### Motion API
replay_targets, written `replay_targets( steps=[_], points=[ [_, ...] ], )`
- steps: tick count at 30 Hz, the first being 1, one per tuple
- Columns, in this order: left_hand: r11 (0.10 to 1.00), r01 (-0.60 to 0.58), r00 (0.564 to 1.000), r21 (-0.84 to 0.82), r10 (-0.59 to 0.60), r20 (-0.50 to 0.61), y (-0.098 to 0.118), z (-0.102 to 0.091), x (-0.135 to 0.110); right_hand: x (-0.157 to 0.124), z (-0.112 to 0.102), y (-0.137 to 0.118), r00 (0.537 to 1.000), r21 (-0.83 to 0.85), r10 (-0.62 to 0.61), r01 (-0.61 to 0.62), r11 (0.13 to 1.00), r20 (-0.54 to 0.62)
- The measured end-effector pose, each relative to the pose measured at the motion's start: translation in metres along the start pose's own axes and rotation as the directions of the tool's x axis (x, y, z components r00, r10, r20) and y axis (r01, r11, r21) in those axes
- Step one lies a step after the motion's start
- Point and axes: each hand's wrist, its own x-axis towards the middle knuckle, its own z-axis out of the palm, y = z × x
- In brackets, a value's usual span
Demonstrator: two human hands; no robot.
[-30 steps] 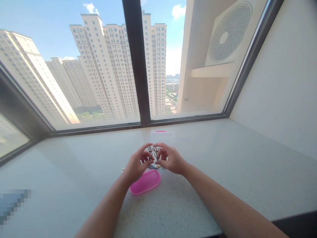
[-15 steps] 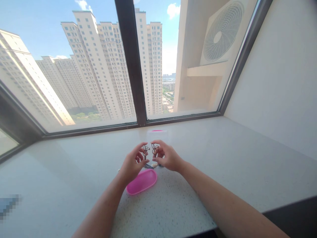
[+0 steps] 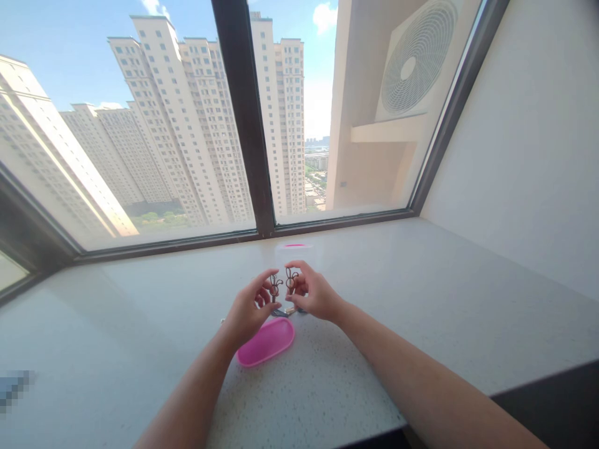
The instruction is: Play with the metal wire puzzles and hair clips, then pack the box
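Observation:
My left hand (image 3: 249, 312) pinches a small dark brown rabbit-shaped clip (image 3: 274, 289) upright between thumb and fingertips. A matching rabbit-shaped clip (image 3: 291, 284) is pinched the same way in my right hand (image 3: 317, 293). The two clips face each other side by side with a narrow gap, the right one slightly higher. Just below my left hand lies a pink oblong tray or lid (image 3: 266, 343), partly covered by that hand. Several small dark and light pieces (image 3: 284, 312) lie behind it, mostly hidden by my hands and too small to name.
Beyond my hands stands a clear container with a pink top (image 3: 294, 247) on the speckled white counter (image 3: 299, 399). A framed window (image 3: 264, 187) rises at the counter's back, and a white wall (image 3: 528, 156) borders the right. At the left edge is a blurred-out object (image 3: 12, 388).
My right hand has lifted its clip very slightly relative to the left one. Both hands keep their pinch. The whole view has shifted a little.

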Motion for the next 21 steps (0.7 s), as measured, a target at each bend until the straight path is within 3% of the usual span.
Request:
replay_targets(
  steps=[21],
  points=[
    [1.0,-0.015,0.997,-0.01,0.016,0.071,0.0005,0.0011,-0.0006,-0.0014,-0.0003,-0.0039,0.999,0.032,-0.016,0.015,0.999,0.043]
  ],
)
